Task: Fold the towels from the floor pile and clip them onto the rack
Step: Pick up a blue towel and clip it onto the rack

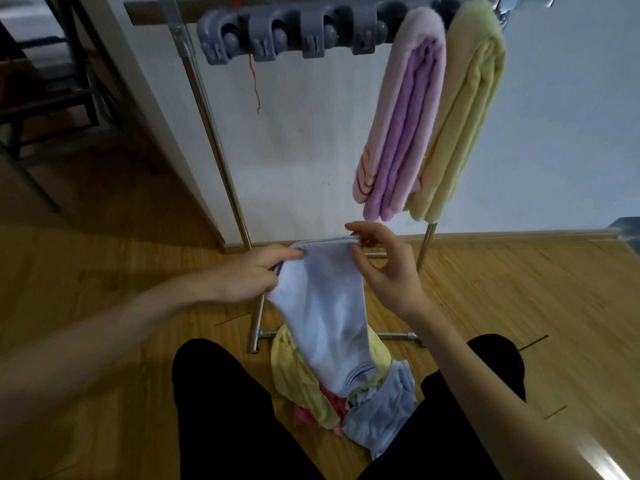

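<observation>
Pale blue towel (pixel 329 317) up off the floor, top edge pinched in the left hand (pixel 249 275) at one corner and between thumb and fingertips of the right hand (pixel 384 268) at the other, remaining fingers loosely spread, lower end trailing onto the floor pile (pixel 346 393) of yellow, pink and blue cloth between the knees. Just beyond, on the rack (pixel 221 161), a pink towel (pixel 401 133) and a yellow towel (pixel 464 126) hanging folded side by side, touching, with four grey clips (pixel 287 38) free to their left.
</observation>
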A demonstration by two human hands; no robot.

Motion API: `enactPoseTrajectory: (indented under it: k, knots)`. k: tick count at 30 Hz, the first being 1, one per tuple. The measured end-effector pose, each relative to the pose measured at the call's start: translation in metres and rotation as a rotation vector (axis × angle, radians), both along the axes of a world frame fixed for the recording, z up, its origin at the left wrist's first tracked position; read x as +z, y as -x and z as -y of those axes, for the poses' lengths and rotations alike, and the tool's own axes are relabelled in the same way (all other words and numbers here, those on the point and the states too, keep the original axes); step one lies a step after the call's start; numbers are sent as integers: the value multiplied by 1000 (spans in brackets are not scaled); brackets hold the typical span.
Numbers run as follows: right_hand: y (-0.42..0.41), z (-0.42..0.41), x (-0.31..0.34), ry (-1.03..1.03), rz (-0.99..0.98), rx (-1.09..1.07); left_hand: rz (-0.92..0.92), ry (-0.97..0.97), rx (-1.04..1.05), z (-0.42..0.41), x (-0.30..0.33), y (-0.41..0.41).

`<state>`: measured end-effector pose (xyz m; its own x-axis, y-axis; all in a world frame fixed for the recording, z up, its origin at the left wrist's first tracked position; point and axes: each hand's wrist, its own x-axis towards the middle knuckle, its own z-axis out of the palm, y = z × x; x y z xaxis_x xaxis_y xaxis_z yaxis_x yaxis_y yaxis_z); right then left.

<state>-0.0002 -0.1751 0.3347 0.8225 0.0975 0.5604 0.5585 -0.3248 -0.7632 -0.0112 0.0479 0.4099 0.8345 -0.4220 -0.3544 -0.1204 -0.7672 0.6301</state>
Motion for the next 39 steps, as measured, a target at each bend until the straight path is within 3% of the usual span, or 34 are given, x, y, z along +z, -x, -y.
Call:
enactPoseTrajectory:
  k: [6,10,19,29,39]
  knots:
    - [7,-3,-7,-12,-59,72,-59,238,146,2,-7,7]
    - [11,-8,-9,-127,-172,194,-21,320,164,-3,-8,14]
    - [22,-21,-10,-402,-379,433,-22,362,185,-10,-5,22]
    - [28,-39,-20,-426,-400,486,-33,414,230,1,-10,27]
    - [32,-37,-32,-291,-323,428,-35,522,266,5,-14,27]
